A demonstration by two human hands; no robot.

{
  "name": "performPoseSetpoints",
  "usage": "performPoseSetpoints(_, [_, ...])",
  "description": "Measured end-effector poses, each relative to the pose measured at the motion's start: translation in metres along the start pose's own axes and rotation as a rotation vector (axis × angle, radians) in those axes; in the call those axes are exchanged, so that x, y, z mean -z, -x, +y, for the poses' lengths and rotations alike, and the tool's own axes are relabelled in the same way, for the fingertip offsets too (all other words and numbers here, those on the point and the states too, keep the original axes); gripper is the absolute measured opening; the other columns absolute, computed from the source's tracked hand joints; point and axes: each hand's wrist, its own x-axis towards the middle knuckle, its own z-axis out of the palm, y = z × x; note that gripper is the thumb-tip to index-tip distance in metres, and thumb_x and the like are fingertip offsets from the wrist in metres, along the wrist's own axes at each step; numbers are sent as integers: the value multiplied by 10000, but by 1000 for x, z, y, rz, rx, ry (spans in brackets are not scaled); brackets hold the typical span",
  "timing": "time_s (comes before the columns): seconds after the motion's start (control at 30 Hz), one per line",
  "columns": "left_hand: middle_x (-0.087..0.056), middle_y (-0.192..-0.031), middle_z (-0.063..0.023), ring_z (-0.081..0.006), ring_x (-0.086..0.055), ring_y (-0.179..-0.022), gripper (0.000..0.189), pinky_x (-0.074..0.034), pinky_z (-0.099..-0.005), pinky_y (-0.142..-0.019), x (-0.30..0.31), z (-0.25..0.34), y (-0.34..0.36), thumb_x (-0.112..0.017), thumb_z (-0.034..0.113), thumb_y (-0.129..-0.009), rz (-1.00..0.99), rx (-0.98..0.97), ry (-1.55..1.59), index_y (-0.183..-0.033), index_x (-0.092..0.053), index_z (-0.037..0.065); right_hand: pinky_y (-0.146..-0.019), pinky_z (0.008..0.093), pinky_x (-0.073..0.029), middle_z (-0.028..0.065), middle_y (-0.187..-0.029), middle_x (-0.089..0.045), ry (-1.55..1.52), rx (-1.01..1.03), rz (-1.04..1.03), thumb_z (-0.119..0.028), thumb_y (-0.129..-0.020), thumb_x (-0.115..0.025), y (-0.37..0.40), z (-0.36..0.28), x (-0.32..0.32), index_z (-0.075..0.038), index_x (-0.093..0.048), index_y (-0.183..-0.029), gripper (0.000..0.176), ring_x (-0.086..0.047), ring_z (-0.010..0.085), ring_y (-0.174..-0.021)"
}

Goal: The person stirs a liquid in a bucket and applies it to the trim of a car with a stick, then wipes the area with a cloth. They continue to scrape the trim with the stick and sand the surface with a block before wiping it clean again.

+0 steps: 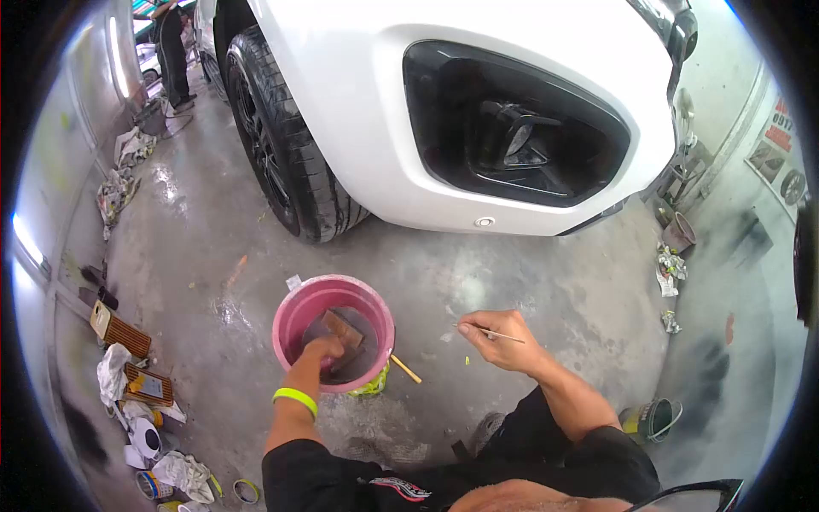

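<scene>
The left hand (322, 350) dips into the pink bucket (292, 314) on the floor, closed on a brown block (343, 328) lying in water. The right hand (503, 340), just right, pinches a thin stick (513, 339). The work looks early: the block is only soaking, and the far bumper (358, 128) seems untouched.

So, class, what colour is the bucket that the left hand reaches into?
Pink. The bucket, with the left hand inside it, shows best in the head view.
</scene>
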Motion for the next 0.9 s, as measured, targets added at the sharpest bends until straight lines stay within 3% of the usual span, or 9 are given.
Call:
performPoseSetpoints(0.1, [-720, -1161, -143, -245, -676, -1040, 418, -518, -367, -921, 35, -17, 35, -671, 343, -864, 77, -22, 425, -1128, -741, 26, -641, 398, -538, 193, -863, -706, -32, 54, 11, -144, -932, -675, 5, -1, 7, -23, -724, -994, 144, -681, 361, -718])
performPoseSetpoints(0.27, [-726, -1117, -96, -175, -678, -960, 380, -535, -335, -841, 99, 9, 93, -678, 298, -893, 171, 155, 489, -1131, -725, 6, -642, 403, -540, 194, -849, -700, -17, 72, -1, -122, -927, -677, 2, -2, 7, -9, -715, -963, 125, -679, 373, -721])
performPoseSetpoints(0.33, [-722, -1129, -69, -190, -699, -982, 361, -558, -354, -829, 102, 6, 96, -690, 263, -909, 138, -317, 1188, -1192, -697, 39, -640, 405, -540, 194, -847, -699, -23, 153, 41, -113, -923, -678, 2, -3, 7, -5, -714, -958, 119, -678, 376, -719])
performPoseSetpoints(0.43, [-708, -1097, -53, -170, -692, -962, 282, -563, -336, -832, 152, 29, 142, -643, 150, -958, 265, -286, 1630, -1219, -664, 44, -641, 410, -541, 195, -846, -700, -26, 171, 70, -99, -913, -684, 3, -6, 6, 2, -711, -954, 112, -678, 382, -721])
performPoseSetpoints(0.63, [-677, -1048, -45, -155, -672, -924, 236, -546, -303, -843, 284, 157, 284, -629, 130, -987, 922, -1052, 1318, -1179, -627, -8, -637, 417, -545, 195, -828, -694, -48, 170, 63, -91, -910, -679, 6, -7, 8, -3, -707, -965, 108, -676, 379, -713])
performPoseSetpoints(0.7, [-680, -1022, -80, -164, -660, -898, 228, -533, -313, -833, 325, 194, 303, -621, 108, -986, 1458, -957, 920, -1169, -625, -28, -633, 416, -549, 191, -814, -689, -22, 230, 77, -89, -906, -679, 6, -6, 7, -13, -709, -968, 102, -674, 367, -700])
performPoseSetpoints(0.77, [-672, -1050, -139, -219, -653, -906, 234, -528, -342, -828, 359, 231, 314, -633, 71, -964, 1746, -856, 725, -1172, -627, -36, -614, 386, -539, 175, -799, -696, -2, 242, 68, -90, -916, -689, 9, -6, 9, -5, -717, -976, 108, -675, 327, -677])
performPoseSetpoints(0.83, [-630, -1186, -179, -305, -601, -1064, 348, -484, -415, -937, 389, 248, 289, -662, 170, -947, 2196, -803, 365, -1232, -617, -25, -595, 357, -530, 160, -783, -703, 18, 250, 63, -92, -925, -698, 14, -6, 14, 2, -726, -985, 115, -676, 287, -655])
performPoseSetpoints(0.9, [-589, -1268, -186, -343, -534, -1163, 422, -430, -465, -1003, 395, 260, 264, -666, 239, -938, 2349, -701, 166, -1266, -606, -18, -589, 355, -525, 159, -781, -700, -16, 290, 66, -83, -922, -699, 18, -9, 20, 0, -729, -982, 106, -672, 285, -647])
